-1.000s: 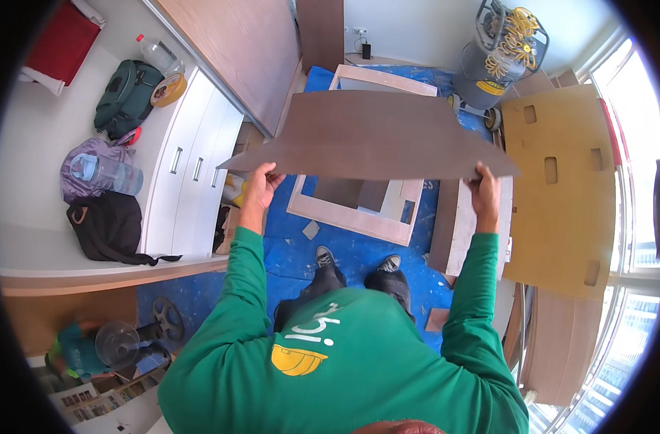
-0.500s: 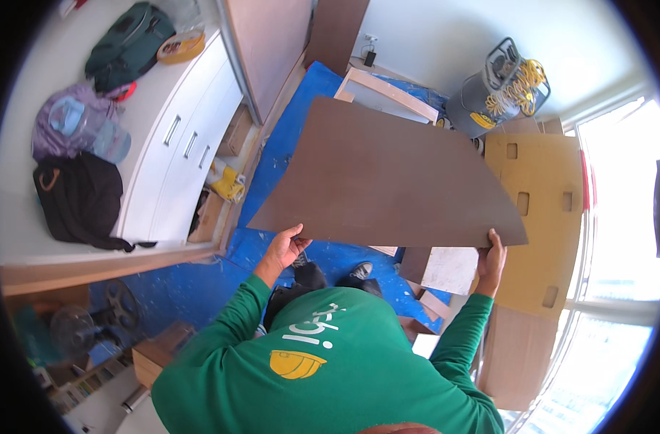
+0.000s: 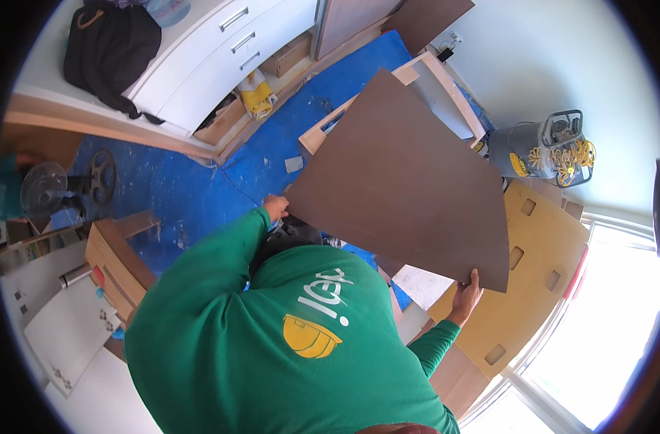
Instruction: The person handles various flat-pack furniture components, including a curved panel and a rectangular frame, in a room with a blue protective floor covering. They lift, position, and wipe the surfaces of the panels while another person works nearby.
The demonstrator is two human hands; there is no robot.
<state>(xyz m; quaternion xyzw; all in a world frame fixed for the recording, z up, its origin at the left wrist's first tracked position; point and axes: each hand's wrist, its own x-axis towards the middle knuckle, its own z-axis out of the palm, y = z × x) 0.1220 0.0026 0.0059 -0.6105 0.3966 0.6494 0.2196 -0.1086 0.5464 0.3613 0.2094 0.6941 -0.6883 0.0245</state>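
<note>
Brown panel (image 3: pixel 406 184): picture centre, held askew.
Left hand (image 3: pixel 276 207): gripping its left corner.
Right hand (image 3: pixel 466 296): pinching its lower-right edge.
Wooden frame (image 3: pixel 314 135): panel's far edge could knock it if either grip slips.

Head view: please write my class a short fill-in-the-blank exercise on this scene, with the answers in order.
The left hand and right hand hold a panel coloured ____.
The floor sheeting is ____.
The black bag lies toward the picture's upper ____.
The sleeves are ____.
Missing words: brown; blue; left; green.
</note>
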